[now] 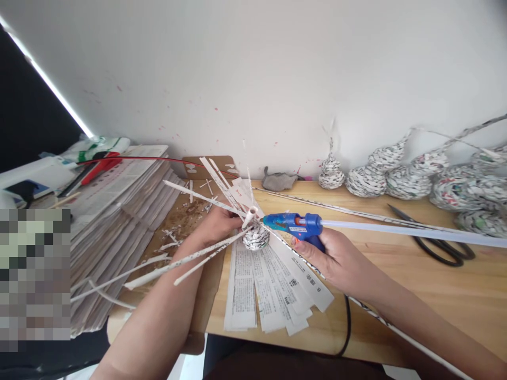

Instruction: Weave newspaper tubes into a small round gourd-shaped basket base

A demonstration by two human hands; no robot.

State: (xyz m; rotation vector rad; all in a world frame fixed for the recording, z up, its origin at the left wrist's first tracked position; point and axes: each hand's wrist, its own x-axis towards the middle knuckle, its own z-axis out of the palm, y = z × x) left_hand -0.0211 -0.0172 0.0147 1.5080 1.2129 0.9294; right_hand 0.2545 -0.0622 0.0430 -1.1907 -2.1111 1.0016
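Observation:
My right hand [322, 252] is wrapped round the handle of a blue glue gun [297, 224] with a long white glue stick in its back. The gun's nozzle touches or nearly touches the top of a small woven paper piece [255, 237], from which several rolled paper tubes [198, 256] spread out. My left hand [224, 226] is at the left side of this woven piece and grips it; its fingertips are partly hidden behind the tubes. Under the piece, printed paper strips [273, 290] lie fanned on the table.
A tall newspaper stack [138, 206] stands at the left, with red-handled scissors [99, 168] on top. Paper scraps litter a brown board. Woven gourd shapes [366, 181] line the wall at right, near black scissors [439, 250]. A grey cloth [279, 181] lies at the back.

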